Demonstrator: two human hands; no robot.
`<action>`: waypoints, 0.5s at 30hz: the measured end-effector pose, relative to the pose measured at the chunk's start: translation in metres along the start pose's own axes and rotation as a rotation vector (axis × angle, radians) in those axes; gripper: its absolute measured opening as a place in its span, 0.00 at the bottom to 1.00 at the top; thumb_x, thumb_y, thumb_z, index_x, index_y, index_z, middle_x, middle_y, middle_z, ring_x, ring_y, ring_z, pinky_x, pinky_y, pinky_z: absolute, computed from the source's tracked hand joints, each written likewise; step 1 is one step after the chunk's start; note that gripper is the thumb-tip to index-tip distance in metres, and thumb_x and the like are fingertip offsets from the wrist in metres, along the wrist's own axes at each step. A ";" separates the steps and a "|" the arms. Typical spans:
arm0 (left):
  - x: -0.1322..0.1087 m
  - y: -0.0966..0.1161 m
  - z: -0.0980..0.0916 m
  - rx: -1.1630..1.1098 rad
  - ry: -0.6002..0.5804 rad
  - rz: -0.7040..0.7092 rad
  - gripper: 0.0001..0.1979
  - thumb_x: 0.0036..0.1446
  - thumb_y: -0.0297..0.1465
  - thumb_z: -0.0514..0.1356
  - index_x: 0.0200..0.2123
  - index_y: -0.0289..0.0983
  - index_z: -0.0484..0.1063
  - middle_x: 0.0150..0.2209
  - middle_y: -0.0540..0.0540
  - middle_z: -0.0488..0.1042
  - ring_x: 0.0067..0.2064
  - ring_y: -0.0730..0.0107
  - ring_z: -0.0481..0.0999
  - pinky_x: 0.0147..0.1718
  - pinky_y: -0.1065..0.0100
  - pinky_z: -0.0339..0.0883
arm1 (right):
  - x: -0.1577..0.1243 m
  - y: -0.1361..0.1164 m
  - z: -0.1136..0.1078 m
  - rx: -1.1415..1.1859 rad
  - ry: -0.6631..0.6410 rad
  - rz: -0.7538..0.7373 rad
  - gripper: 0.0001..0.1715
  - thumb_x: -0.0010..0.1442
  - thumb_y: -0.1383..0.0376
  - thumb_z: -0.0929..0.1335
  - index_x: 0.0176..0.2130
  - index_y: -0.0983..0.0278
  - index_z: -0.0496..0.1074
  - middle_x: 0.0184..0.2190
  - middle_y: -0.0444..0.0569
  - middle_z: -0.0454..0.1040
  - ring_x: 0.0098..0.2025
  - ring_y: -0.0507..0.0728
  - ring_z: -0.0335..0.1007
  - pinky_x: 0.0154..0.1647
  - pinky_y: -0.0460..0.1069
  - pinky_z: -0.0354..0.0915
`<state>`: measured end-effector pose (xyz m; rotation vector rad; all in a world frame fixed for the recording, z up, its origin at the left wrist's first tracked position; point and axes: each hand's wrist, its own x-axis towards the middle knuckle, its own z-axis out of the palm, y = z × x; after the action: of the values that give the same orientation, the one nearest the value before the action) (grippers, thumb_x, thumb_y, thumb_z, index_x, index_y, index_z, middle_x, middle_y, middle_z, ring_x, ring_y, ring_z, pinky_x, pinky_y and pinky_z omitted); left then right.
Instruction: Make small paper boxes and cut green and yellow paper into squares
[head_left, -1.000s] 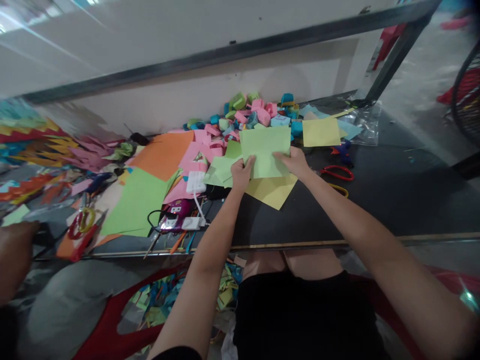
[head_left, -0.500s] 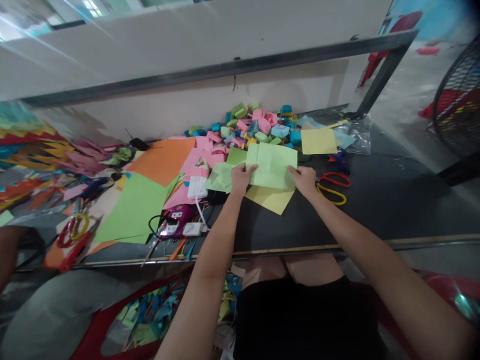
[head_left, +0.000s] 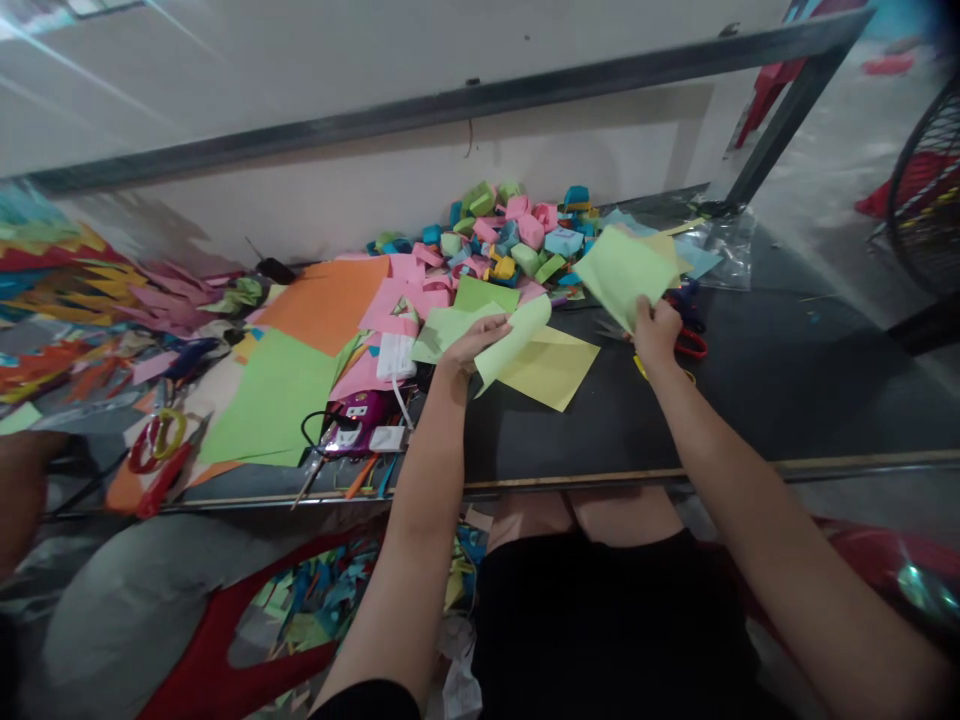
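Note:
My left hand point(head_left: 478, 340) is closed on a curled light green sheet of paper point(head_left: 517, 338), its thumb and fingers at the sheet's left side. In my right hand point(head_left: 655, 326) is a second light green sheet of paper point(head_left: 624, 270), pinched at its lower edge and lifted above the table. Below the left hand's sheet lies a yellow sheet point(head_left: 559, 370). Scissors with red and yellow handles point(head_left: 691, 346) lie partly hidden behind the right hand. A darker green sheet point(head_left: 487, 294) rests just beyond the left hand.
A pile of folded paper pieces point(head_left: 525, 235) lies along the wall. Orange paper point(head_left: 330, 300), large green paper point(head_left: 274, 400), a purple power strip point(head_left: 360, 420) and more scissors point(head_left: 161, 450) are on the left. A co-worker's hand point(head_left: 26, 490) shows at the far left, a fan point(head_left: 930, 210) at right.
Both hands held one light green piece between them before; now each holds its own sheet, apart. My right hand has moved right and a little up, over the scissors.

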<state>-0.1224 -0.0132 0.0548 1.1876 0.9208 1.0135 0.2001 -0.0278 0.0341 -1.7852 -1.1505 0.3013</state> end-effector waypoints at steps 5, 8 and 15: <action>-0.003 -0.001 0.027 -0.090 -0.226 -0.063 0.30 0.35 0.50 0.80 0.36 0.36 0.80 0.28 0.45 0.80 0.25 0.69 0.77 0.27 0.69 0.70 | -0.009 -0.006 -0.004 -0.076 -0.102 -0.159 0.20 0.67 0.54 0.63 0.26 0.59 0.59 0.22 0.44 0.62 0.29 0.56 0.62 0.35 0.52 0.59; 0.003 -0.003 0.026 -0.083 -0.140 -0.060 0.26 0.38 0.46 0.80 0.36 0.37 0.79 0.29 0.46 0.80 0.26 0.69 0.77 0.30 0.69 0.70 | -0.013 -0.005 -0.006 -0.066 -0.104 -0.148 0.20 0.68 0.54 0.63 0.26 0.59 0.59 0.22 0.43 0.61 0.29 0.55 0.61 0.35 0.51 0.58; 0.012 0.000 0.001 0.715 0.160 0.004 0.14 0.43 0.29 0.74 0.36 0.36 0.81 0.23 0.50 0.75 0.32 0.60 0.77 0.42 0.63 0.70 | -0.010 0.005 -0.023 -0.154 -0.082 -0.102 0.20 0.70 0.55 0.61 0.26 0.57 0.57 0.22 0.44 0.59 0.29 0.57 0.60 0.37 0.53 0.58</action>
<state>-0.1177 -0.0024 0.0541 1.7079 1.4784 0.8046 0.2123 -0.0496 0.0396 -1.8546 -1.3493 0.2320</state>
